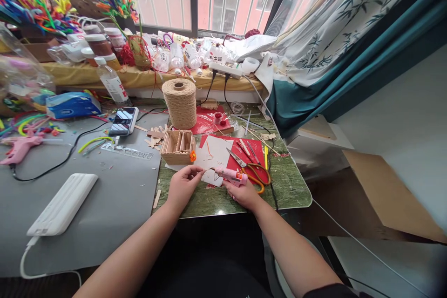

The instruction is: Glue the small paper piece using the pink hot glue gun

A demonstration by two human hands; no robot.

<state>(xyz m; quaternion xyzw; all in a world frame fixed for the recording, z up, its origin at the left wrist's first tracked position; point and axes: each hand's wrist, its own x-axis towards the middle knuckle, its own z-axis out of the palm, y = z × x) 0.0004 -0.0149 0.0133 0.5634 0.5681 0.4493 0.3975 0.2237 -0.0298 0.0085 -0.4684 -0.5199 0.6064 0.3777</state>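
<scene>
My right hand (pixel 242 193) is wrapped round a pink glue gun (pixel 231 175), whose nozzle points left. Close to that tip, my left hand (pixel 186 184) pinches with thumb and forefinger; what it holds is too small to make out. Just behind the left hand stands a small wooden stick box (pixel 177 147) with compartments and an orange flower (pixel 193 156) on its front right corner. A white sheet (pixel 217 151) lies beyond the glue gun. Scissors with orange-brown handles (pixel 256 174) rest right beside my right hand.
A large twine spool (pixel 179 104) stands behind the box, near loose wooden sticks (pixel 157 136). On the grey mat are a white power bank (pixel 63 204), a phone (pixel 123 121) and another pink glue gun (pixel 23 149). A black cable runs past the scissors over the table's right side.
</scene>
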